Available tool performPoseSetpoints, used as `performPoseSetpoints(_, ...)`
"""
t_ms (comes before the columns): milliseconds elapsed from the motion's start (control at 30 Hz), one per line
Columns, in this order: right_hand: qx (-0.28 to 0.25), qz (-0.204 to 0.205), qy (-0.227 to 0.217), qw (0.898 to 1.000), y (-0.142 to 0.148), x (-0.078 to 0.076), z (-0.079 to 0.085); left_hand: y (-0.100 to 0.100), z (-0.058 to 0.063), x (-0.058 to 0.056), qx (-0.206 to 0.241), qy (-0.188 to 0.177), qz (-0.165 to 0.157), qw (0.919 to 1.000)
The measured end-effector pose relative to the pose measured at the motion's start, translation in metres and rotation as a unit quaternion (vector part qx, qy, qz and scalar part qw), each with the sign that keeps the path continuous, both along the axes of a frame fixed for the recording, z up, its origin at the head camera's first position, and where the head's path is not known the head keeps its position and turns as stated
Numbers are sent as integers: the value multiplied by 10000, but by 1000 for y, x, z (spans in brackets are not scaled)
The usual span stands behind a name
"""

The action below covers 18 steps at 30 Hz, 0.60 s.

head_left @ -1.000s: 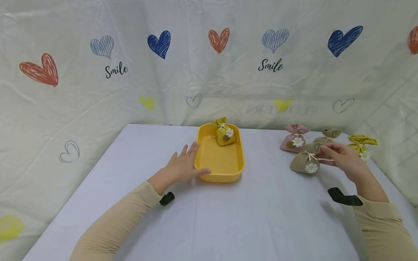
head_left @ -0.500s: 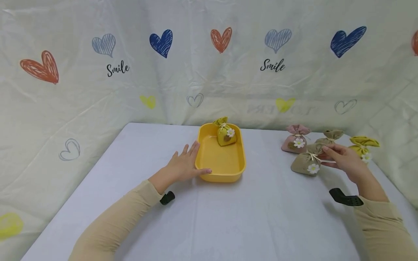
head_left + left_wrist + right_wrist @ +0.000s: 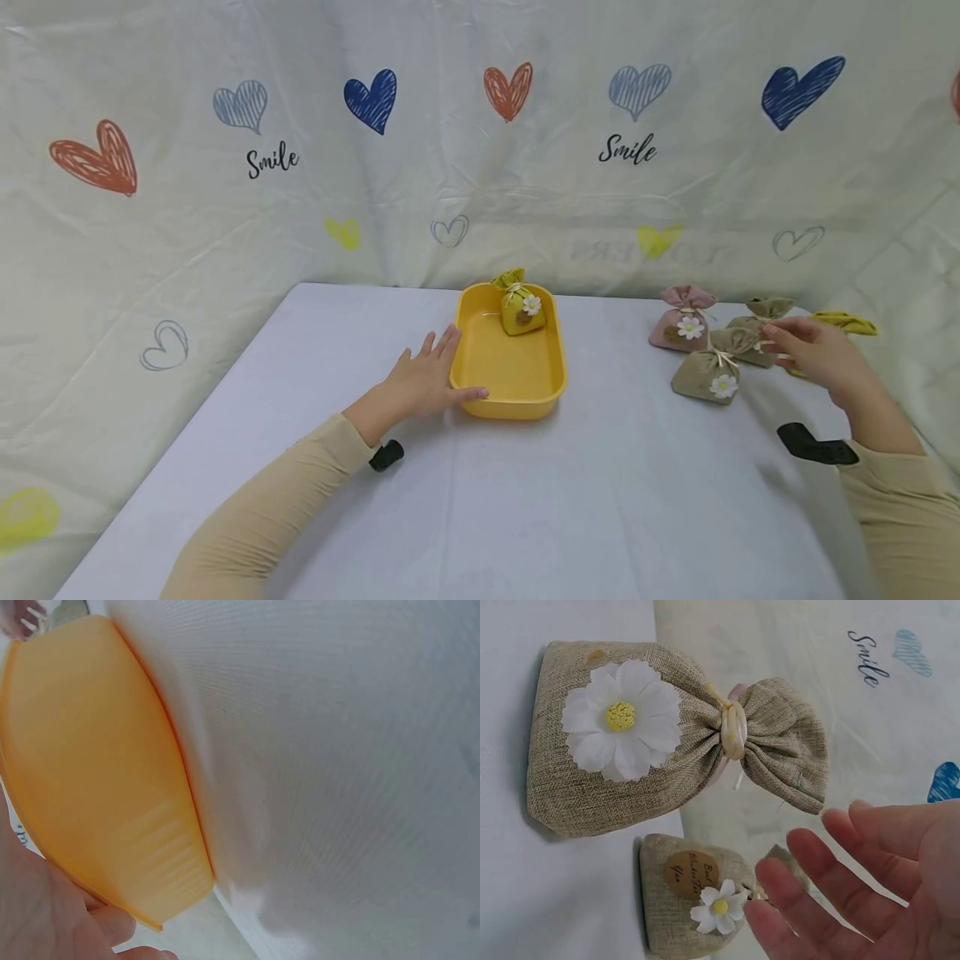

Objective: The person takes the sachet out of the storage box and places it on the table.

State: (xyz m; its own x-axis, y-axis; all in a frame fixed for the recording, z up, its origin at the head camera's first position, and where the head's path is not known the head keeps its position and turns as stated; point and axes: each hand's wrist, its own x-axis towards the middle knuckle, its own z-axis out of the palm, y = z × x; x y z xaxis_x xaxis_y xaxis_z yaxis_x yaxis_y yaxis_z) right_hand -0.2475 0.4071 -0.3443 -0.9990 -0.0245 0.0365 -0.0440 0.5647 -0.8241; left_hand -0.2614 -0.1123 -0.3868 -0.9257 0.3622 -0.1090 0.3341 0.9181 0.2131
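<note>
My left hand [image 3: 422,381] rests against the left side of a yellow plastic tray [image 3: 510,410], fingers spread along its rim and thumb on the near left corner. In the left wrist view, the tray's outer wall [image 3: 97,765] fills the left side. Inside the tray's far end sits a mustard-yellow drawstring pouch [image 3: 516,315] with a white flower. My right hand [image 3: 821,358] holds nothing, its loosely bent fingers just off the gathered top of a beige drawstring pouch [image 3: 705,377]. In the right wrist view, a small gap separates the fingertips from that beige pouch [image 3: 622,772].
A pink pouch [image 3: 678,327] stands behind the front beige one. Another beige pouch [image 3: 682,926] stands behind the right fingers, and a second mustard-yellow pouch [image 3: 847,322] is partly hidden by the right hand. A heart-printed curtain [image 3: 555,192] hangs behind the white table [image 3: 570,500].
My right hand has let go of the front beige pouch and shifted right, now covering more of the yellow pouch at the right. The left hand and tray stay in place.
</note>
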Motion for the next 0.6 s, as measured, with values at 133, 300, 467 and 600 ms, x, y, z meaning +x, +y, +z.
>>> performPoseSetpoints(133,-335,-404,401,9978,-5,4,5,0,0,0,21,16,-3,10000)
performPoseSetpoints(300,-449,-789,697,9934,-18,8,15,0,0,1,16,-5,-6,10000)
performPoseSetpoints(467,-553,-829,944,9905,-31,10,28,0,0,2,1,19,-12,10000)
performPoseSetpoints(600,-463,-811,980,9908,-42,7,35,0,1,1,31,-5,-20,10000)
